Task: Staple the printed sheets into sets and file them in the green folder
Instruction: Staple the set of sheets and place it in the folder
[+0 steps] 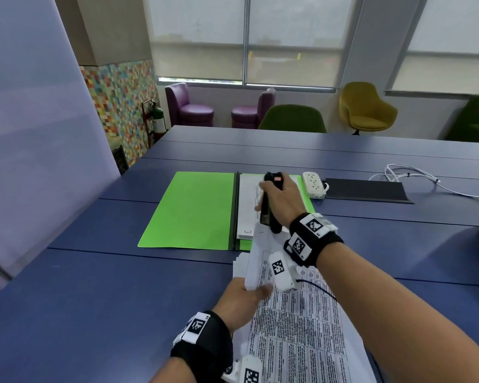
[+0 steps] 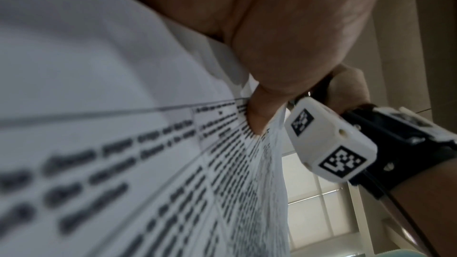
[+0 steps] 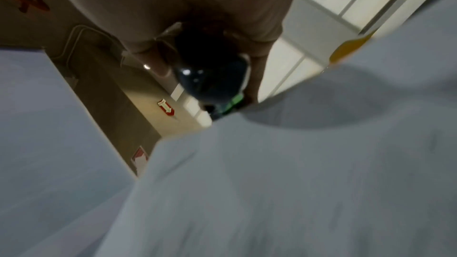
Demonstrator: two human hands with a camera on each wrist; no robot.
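Note:
The green folder lies open on the blue table, with a stack of printed sheets on its right half. My right hand grips a black stapler above that stack, its nose pointing down at the top corner of a raised set of printed sheets. My left hand pinches that set near its left edge, thumb on top. In the left wrist view the thumb presses on the printed sheets. In the right wrist view the stapler sits above blurred paper.
A white power strip and a black mat lie right of the folder, with a white cable beyond. Chairs stand behind the table's far edge. A translucent panel rises on the left.

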